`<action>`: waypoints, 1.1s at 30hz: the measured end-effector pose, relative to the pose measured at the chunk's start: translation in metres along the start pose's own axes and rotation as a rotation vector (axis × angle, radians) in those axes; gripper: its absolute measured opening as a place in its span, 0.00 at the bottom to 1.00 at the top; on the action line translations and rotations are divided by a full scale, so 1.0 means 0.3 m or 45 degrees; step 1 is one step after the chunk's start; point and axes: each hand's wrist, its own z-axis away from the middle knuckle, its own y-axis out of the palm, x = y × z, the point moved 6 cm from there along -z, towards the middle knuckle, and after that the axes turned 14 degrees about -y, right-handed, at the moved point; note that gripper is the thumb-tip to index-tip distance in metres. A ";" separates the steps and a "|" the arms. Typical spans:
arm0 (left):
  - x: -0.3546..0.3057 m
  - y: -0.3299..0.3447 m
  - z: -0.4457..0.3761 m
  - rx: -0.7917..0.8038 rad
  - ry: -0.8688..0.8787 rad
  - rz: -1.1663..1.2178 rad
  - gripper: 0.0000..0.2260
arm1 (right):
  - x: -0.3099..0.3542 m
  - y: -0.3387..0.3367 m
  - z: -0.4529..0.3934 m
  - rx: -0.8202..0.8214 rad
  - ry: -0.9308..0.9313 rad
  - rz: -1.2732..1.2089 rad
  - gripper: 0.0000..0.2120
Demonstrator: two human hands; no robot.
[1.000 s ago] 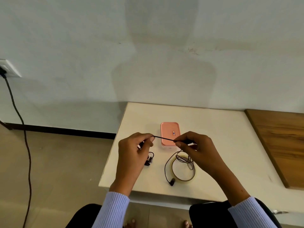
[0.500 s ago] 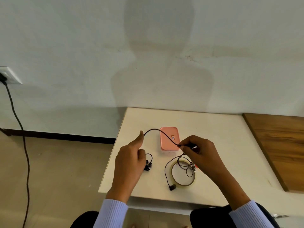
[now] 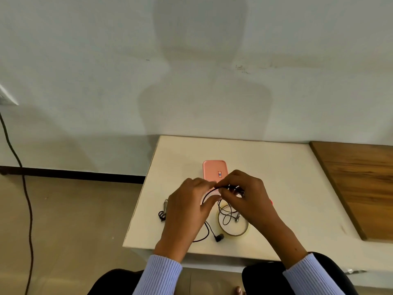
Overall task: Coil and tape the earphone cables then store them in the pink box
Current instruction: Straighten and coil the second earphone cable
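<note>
Both hands meet over the middle of the white table (image 3: 276, 167), and they are busy. Left hand (image 3: 187, 207), at nine o'clock of the right, curls its fingers and thumb round a black earphone cable (image 3: 207, 195). Right hand (image 3: 246, 194) pinches the same cable where loops bunch under its fingertips. Slack trails down toward six o'clock, ending in an earbud (image 3: 219, 237) on the table beside the tape roll (image 3: 232, 227). Pink box (image 3: 214, 170) sits shut at twelve o'clock, just beyond the knuckles. Second earphone (image 3: 163, 211), already bundled, lies at nine o'clock of the left hand.
</note>
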 end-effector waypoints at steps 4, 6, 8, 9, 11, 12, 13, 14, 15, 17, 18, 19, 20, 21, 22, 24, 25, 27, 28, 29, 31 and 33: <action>0.017 0.004 -0.015 -0.018 -0.017 0.139 0.05 | -0.002 0.002 0.003 -0.057 0.027 -0.038 0.10; 0.041 -0.013 -0.028 -0.049 -0.063 0.197 0.05 | -0.022 -0.009 0.006 -0.072 0.107 -0.064 0.11; 0.065 -0.031 -0.031 -0.085 -0.113 0.258 0.05 | -0.045 -0.024 0.012 -0.070 0.157 -0.072 0.11; 0.076 -0.038 -0.030 -0.104 -0.133 0.282 0.05 | -0.056 -0.030 0.016 -0.059 0.178 -0.067 0.11; 0.099 -0.044 -0.030 -0.130 -0.172 0.325 0.05 | -0.079 -0.034 0.025 -0.005 0.239 -0.042 0.10; 0.107 -0.045 -0.030 -0.133 -0.187 0.340 0.05 | -0.087 -0.033 0.028 0.035 0.261 -0.014 0.10; 0.111 -0.042 -0.029 -0.127 -0.198 0.345 0.05 | -0.093 -0.031 0.030 0.067 0.272 0.016 0.09; 0.112 -0.039 -0.028 -0.123 -0.205 0.344 0.05 | -0.096 -0.031 0.031 0.086 0.277 0.037 0.09; 0.114 -0.039 -0.026 -0.126 -0.210 0.339 0.05 | -0.098 -0.031 0.031 0.099 0.281 0.045 0.09; 0.123 -0.047 -0.024 -0.154 -0.235 0.342 0.05 | -0.103 -0.032 0.030 0.131 0.299 0.046 0.10; 0.134 -0.055 -0.026 -0.176 -0.262 0.358 0.05 | -0.105 -0.036 0.029 0.138 0.306 0.036 0.11; 0.150 -0.062 -0.029 -0.192 -0.296 0.375 0.05 | -0.107 -0.042 0.030 0.133 0.312 0.020 0.11; 0.164 -0.067 -0.032 -0.198 -0.328 0.383 0.05 | -0.107 -0.048 0.030 0.120 0.316 0.003 0.11; 0.176 -0.068 -0.034 -0.191 -0.353 0.373 0.05 | -0.107 -0.051 0.030 0.106 0.319 -0.008 0.11; 0.182 -0.067 -0.033 -0.182 -0.367 0.341 0.06 | -0.107 -0.052 0.030 0.097 0.322 -0.015 0.10; 0.177 -0.058 -0.027 -0.173 -0.360 0.225 0.11 | -0.106 -0.043 0.030 0.094 0.322 -0.019 0.09; 0.167 -0.054 -0.023 -0.167 -0.344 0.165 0.14 | -0.104 -0.040 0.030 0.088 0.314 -0.022 0.08; 0.132 -0.042 -0.018 -0.136 -0.268 0.126 0.20 | -0.095 -0.036 0.026 0.049 0.279 -0.042 0.06; 0.107 -0.032 -0.015 -0.106 -0.198 0.144 0.21 | -0.087 -0.034 0.023 0.029 0.254 -0.056 0.05; 0.081 -0.017 -0.013 -0.059 -0.124 0.176 0.21 | -0.078 -0.029 0.020 0.016 0.225 -0.066 0.04; 0.043 0.023 -0.009 0.049 -0.030 0.240 0.18 | -0.055 -0.017 0.013 0.004 0.153 -0.072 0.04; 0.026 0.051 -0.009 0.091 -0.001 0.243 0.13 | -0.034 -0.002 0.007 0.001 0.075 -0.062 0.03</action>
